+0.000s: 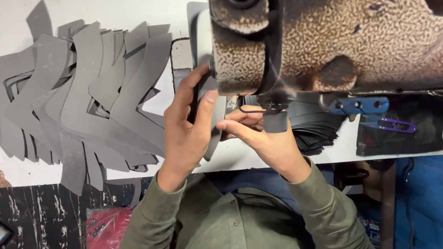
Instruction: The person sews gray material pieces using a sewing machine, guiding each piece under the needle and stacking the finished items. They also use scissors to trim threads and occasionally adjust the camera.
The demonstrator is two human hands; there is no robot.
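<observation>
Left hand [187, 128] grips a grey piece [213, 140] at the sewing machine [324, 35]; right hand [265, 139] pinches it near the needle. Seemingly positioning for stitching; next calls for steady, aligned feeding. Grey stack [82, 100] lies left

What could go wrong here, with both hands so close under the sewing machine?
1. The right hand holds a grey piece just below the machine head; its fingers could be caught near the needle area.
2. The left hand grips another grey piece at the table edge; it might slip off.
</observation>
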